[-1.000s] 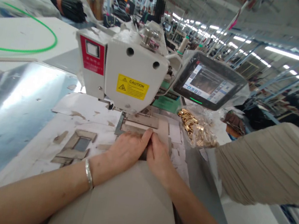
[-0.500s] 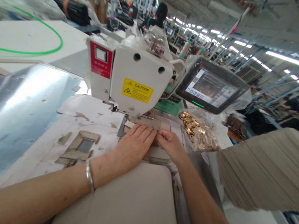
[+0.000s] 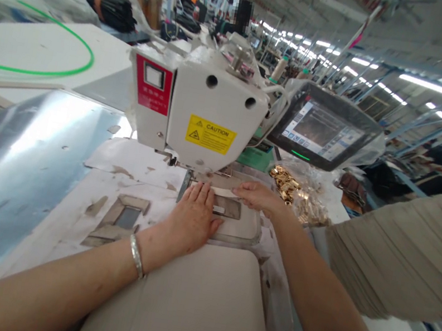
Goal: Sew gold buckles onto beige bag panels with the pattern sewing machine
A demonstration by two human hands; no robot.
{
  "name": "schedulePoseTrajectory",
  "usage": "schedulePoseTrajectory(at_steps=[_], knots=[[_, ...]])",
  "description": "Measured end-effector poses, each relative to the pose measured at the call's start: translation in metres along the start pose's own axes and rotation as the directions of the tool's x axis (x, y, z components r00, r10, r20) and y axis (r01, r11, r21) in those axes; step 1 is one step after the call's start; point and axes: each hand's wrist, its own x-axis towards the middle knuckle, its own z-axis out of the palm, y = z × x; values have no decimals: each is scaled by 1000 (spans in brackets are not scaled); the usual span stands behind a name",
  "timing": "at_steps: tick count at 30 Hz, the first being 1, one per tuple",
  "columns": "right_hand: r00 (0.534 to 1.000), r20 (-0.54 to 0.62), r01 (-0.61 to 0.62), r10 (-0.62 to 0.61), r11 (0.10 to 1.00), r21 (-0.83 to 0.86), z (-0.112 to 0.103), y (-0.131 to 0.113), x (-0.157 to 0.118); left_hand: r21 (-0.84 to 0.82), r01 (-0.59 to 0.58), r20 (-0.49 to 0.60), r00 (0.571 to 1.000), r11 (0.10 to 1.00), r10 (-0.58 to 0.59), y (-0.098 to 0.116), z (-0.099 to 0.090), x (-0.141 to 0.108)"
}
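Observation:
Under the head of a sewing machine (image 3: 218, 103), a beige panel (image 3: 246, 230) lies with a rectangular window (image 3: 232, 208) in its upper part. My left hand (image 3: 191, 217) rests flat on the left side of this panel, fingers stretched forward and thumb apart. A narrow pale strip (image 3: 221, 192) runs along the upper edge of the window. Its left end lies by my left fingertips, and my right hand (image 3: 258, 196) pinches its right end. Closer to me, a larger beige piece (image 3: 189, 301) lies between my forearms.
A beige fabric frame (image 3: 116, 221) lies left on white paper. Right of the machine are a control screen (image 3: 320, 128), gold metal fittings (image 3: 283, 184) in plastic and a stack of beige pieces (image 3: 405, 253). A metal plate (image 3: 34, 168) spans the left side.
My right hand has moved right, away from my left hand. The pale strip and window between them now show. My left hand has shifted slightly left, its thumb now apart.

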Motion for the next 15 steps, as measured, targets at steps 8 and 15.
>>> schedulePoseTrajectory(at_steps=[8,15], knots=[[999,-40,18,-22,996,-86,9,1,3,58,18,103,994,998,-24,3,-9,3],[994,-25,-112,109,984,-139,-8,-4,-7,58,-52,23,998,997,51,-7,-8,4]])
